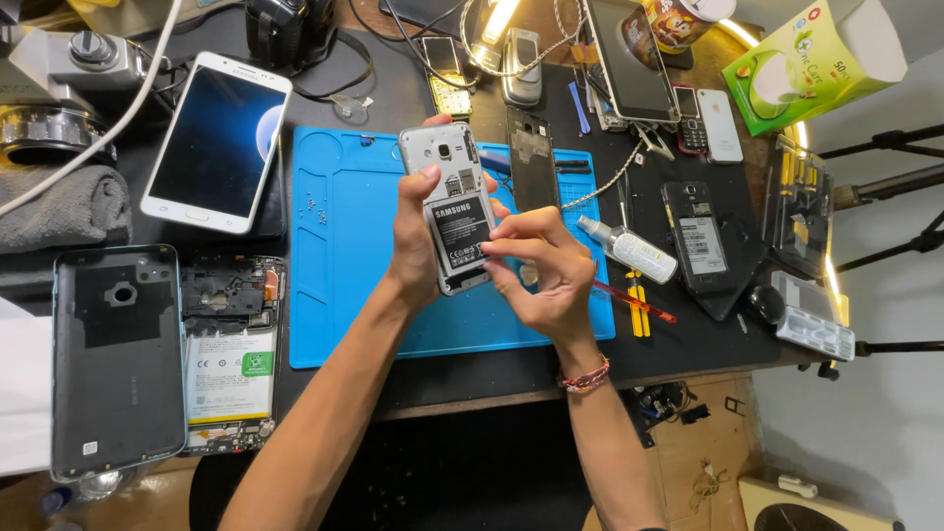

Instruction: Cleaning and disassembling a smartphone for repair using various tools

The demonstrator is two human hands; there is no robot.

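From the head camera we look down on a dark workbench [688, 344] with a worn wooden front edge, a tiled floor and black stand legs showing to the right. A blue rubber work mat [344, 256] with shallow moulded trays lies in the middle; small screws sit loose in its left part.

We see the left hand [418, 231] wrapped around an open-backed phone [454, 202], thumb pressed on its left edge, holding it upright above the mat. The phone has a grey plastic frame and a dark flat battery [460, 234] seated in its bay. The right hand [546, 270] is curled, its fingertips pinched at the battery's lower right corner, so it touches the phone without gripping the whole body. A woven bracelet [587, 377] circles that wrist.

To the left lie a white phone [216, 138] face up with a glossy black screen, a grey folded cloth [64, 206], a dark matte back cover [118, 359] and, just beside it, an opened phone [231, 354] showing its white battery and circuit parts. To the right of the mat we find a small white spray bottle [634, 251] on its side, a red-handled tool [634, 300] and another black phone without its cover [698, 236]. A green cardboard box [801, 64] stands at the far right; we cannot tell what is in it
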